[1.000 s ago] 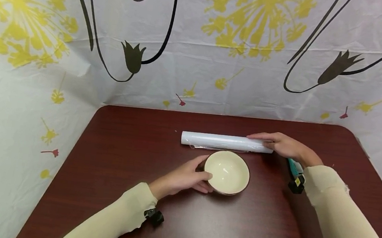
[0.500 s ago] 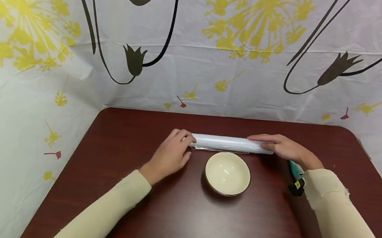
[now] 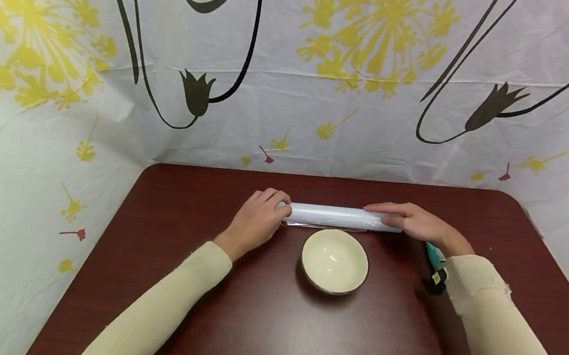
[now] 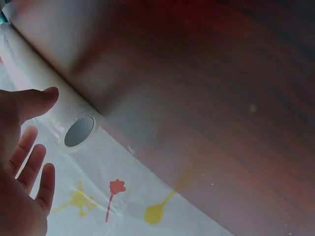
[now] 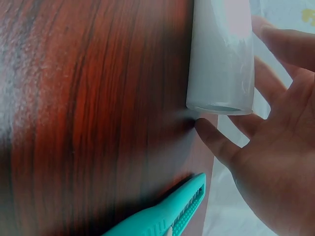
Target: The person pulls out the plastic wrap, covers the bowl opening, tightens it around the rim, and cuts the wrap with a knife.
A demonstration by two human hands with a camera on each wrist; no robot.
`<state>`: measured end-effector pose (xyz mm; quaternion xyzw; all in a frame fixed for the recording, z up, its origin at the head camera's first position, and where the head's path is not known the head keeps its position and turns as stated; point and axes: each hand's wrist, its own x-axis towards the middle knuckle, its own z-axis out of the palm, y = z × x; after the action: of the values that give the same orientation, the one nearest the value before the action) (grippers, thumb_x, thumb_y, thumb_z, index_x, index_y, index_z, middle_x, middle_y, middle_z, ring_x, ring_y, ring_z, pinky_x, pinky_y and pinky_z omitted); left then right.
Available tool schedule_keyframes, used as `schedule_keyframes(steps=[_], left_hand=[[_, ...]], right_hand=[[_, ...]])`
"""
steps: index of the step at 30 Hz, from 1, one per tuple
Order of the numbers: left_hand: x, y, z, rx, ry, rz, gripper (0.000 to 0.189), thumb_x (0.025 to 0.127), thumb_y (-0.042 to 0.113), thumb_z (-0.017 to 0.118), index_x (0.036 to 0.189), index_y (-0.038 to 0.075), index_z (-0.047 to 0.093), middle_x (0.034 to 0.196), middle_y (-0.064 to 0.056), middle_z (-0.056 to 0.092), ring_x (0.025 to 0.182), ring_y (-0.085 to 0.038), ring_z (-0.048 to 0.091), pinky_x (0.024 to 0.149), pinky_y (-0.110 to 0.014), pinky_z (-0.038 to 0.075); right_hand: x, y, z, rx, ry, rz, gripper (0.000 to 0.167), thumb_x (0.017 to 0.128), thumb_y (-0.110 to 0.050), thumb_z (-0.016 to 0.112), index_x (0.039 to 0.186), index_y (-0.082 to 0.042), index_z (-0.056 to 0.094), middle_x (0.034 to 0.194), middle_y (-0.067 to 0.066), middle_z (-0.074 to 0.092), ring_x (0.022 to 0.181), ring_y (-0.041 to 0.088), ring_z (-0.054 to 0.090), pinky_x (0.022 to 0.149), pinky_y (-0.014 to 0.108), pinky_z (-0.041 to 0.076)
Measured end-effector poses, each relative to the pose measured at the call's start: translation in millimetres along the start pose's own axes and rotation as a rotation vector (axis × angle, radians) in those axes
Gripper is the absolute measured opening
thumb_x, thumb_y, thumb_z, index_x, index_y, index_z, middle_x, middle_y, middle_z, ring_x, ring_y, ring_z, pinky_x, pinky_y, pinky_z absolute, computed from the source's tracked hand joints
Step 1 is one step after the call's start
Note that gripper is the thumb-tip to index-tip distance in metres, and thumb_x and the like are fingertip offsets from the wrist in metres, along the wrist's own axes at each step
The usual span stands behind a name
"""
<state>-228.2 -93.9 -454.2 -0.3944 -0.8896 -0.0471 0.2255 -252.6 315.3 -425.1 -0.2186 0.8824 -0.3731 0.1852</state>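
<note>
A whitish roll of cling film (image 3: 330,215) lies across the back of the dark wooden table, a loose clear edge along its front. My left hand (image 3: 257,219) is at its left end, fingers curled over it in the head view; in the left wrist view the thumb (image 4: 42,102) crosses the roll beside its hollow core. At the right end my right hand (image 3: 418,223) rests on the roll with a long straight finger along the top. The right wrist view shows those fingers (image 5: 219,140) spread loosely around the end. A cream bowl (image 3: 335,262) stands in front of the roll.
A teal utility knife (image 5: 162,214) lies on the table (image 3: 255,338) close to my right wrist, partly hidden by it in the head view. White cloth (image 3: 256,98) with flower prints hangs along the back and sides of the table.
My left hand has let go of the bowl and moved up and left to the roll's left end, where its fingers now curl further over. The right hand stays on the roll.
</note>
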Motion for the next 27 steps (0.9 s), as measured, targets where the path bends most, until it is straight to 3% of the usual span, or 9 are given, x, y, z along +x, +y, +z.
schedule_keyframes(steps=[8,17,21,27], left_hand=[[-0.4,1.8,5.2,-0.039,-0.007,-0.017,0.006,0.102,0.006,0.078,0.099,0.011,0.076,0.122,-0.007,0.068,0.111,-0.028,0.062,0.084,-0.04,0.058],[3.5,5.6,-7.0,-0.181,0.005,-0.132,0.007,0.103,0.006,0.079,0.103,0.006,0.072,0.109,-0.006,0.069,0.093,-0.024,0.068,0.082,-0.036,0.063],[7.5,6.6,-14.5,-0.23,-0.012,-0.194,0.01,0.102,0.008,0.081,0.101,0.006,0.072,0.101,-0.005,0.071,0.087,-0.023,0.071,0.081,-0.04,0.065],[12.2,8.6,-20.8,-0.293,-0.064,-0.306,0.012,0.103,0.011,0.08,0.101,0.008,0.069,0.096,-0.005,0.073,0.085,-0.024,0.073,0.083,-0.043,0.066]], right_hand=[[-2.2,0,7,-0.042,0.062,-0.019,0.039,0.112,-0.013,0.062,0.15,-0.013,0.07,0.153,0.013,0.065,0.142,0.033,0.055,0.112,0.044,0.046],[-6.5,0,17,-0.21,0.184,-0.157,0.042,0.102,-0.019,0.078,0.144,-0.015,0.075,0.149,0.011,0.068,0.142,0.038,0.056,0.113,0.061,0.044],[-6.6,-2,24,-0.277,0.27,-0.233,0.05,0.093,-0.014,0.087,0.141,-0.013,0.075,0.14,0.011,0.072,0.133,0.037,0.062,0.105,0.059,0.046],[-5.5,-5,33,-0.281,0.35,-0.221,0.058,0.084,-0.003,0.093,0.139,-0.01,0.074,0.133,0.016,0.072,0.122,0.04,0.065,0.1,0.056,0.05]])
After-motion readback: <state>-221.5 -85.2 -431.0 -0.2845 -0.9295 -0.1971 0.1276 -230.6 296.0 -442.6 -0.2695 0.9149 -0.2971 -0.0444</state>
